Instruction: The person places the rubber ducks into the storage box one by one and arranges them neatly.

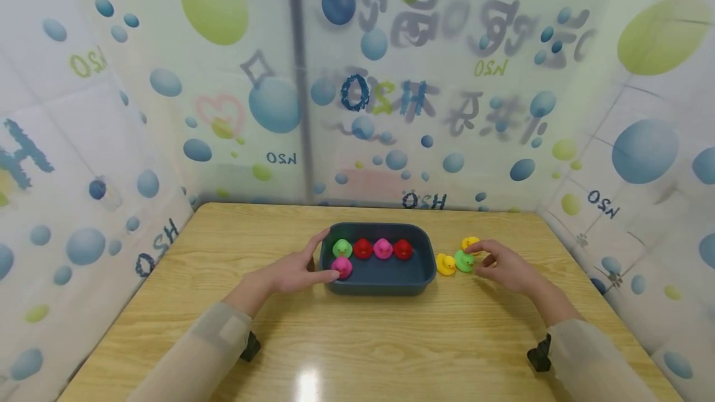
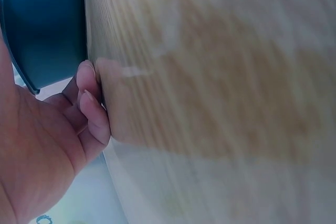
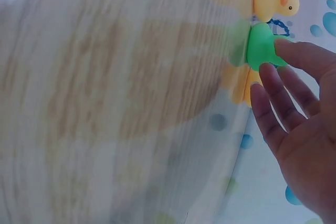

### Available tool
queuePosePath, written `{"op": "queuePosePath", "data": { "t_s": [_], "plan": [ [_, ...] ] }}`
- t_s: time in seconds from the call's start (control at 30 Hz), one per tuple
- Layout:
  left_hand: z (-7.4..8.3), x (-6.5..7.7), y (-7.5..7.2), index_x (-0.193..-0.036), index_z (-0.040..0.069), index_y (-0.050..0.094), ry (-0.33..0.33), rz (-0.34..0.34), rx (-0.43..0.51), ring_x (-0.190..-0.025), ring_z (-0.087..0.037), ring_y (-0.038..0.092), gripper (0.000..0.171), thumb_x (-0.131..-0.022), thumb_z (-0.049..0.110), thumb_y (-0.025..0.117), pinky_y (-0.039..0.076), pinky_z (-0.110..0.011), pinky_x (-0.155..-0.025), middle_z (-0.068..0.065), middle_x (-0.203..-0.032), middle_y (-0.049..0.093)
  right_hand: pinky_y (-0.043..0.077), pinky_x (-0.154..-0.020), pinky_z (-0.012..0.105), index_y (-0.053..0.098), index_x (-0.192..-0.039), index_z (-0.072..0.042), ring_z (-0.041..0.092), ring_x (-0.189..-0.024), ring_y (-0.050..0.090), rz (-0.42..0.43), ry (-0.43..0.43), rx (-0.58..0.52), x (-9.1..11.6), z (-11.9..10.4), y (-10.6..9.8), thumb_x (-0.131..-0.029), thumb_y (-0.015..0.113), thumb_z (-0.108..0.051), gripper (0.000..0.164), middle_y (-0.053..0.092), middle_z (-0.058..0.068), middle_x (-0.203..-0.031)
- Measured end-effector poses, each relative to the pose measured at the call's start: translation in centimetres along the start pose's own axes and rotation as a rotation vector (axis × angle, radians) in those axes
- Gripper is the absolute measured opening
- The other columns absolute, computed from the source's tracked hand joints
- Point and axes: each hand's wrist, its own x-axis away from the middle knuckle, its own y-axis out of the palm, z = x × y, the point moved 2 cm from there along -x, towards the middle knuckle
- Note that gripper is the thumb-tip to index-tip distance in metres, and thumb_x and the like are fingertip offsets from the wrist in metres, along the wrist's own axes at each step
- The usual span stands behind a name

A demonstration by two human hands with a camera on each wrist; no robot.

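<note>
My left hand holds the left end of a dark blue plastic bin, its thumb over the front rim and index finger along the back corner. In the left wrist view, the other fingers curl beside the bin's wall, close to the tabletop. Under the thumb tip sits a pink rubber duck inside the bin. My right hand reaches over a green rubber duck on the table, fingers loosely bent and fingertips right at it. Yellow ducks flank the green one, the farther partly hidden by the hand.
Along the bin's back wall stand a green duck, a red duck, another pink duck and a second red duck. The wooden table meets patterned curtains at its back and sides.
</note>
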Motion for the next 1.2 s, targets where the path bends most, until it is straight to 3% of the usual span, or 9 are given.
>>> {"op": "queuePosePath", "data": {
  "t_s": [0.17, 0.47, 0.77, 1.2],
  "plan": [
    [0.1, -0.1, 0.0, -0.175, 0.045, -0.002, 0.002, -0.001, 0.002, -0.102, -0.022, 0.064, 0.111, -0.095, 0.080, 0.066, 0.053, -0.044, -0.090, -0.008, -0.113, 0.069, 0.057, -0.081, 0.036, 0.066, -0.141, -0.007, 0.026, -0.105, 0.065, -0.007, 0.047, 0.006, -0.3, 0.1, 0.1, -0.102, 0.075, -0.008, 0.039, 0.058, 0.026, -0.150],
    [-0.1, -0.3, -0.1, -0.175, 0.046, -0.003, 0.006, 0.007, -0.001, -0.105, -0.023, 0.064, 0.111, -0.095, 0.080, 0.066, 0.053, -0.048, -0.096, -0.010, -0.118, 0.069, 0.057, -0.081, 0.035, 0.068, -0.135, -0.007, 0.023, -0.100, 0.066, -0.004, 0.046, 0.008, 0.5, 0.2, 0.3, -0.100, 0.080, -0.011, 0.037, 0.068, 0.020, -0.135],
    [-0.1, -0.2, 0.0, -0.175, 0.046, -0.002, 0.006, 0.004, 0.003, -0.107, -0.024, 0.065, 0.111, -0.094, 0.081, 0.066, 0.054, -0.049, -0.097, -0.011, -0.121, 0.070, 0.057, -0.070, 0.031, 0.070, -0.124, -0.013, 0.022, -0.093, 0.065, -0.011, 0.065, 0.026, 1.7, -0.1, 0.9, -0.099, 0.082, -0.010, 0.028, 0.070, 0.011, -0.122],
    [-0.2, 0.0, 0.2, -0.175, 0.048, -0.002, -0.010, 0.007, 0.004, -0.107, -0.024, 0.064, 0.110, -0.094, 0.081, 0.066, 0.053, -0.050, -0.098, -0.010, -0.120, 0.069, 0.056, -0.068, 0.028, 0.071, -0.119, -0.010, 0.018, -0.085, 0.064, 0.007, -0.022, 0.024, 2.8, -0.6, 1.5, -0.098, 0.083, -0.012, 0.025, 0.073, 0.008, -0.115]
  ]
}}
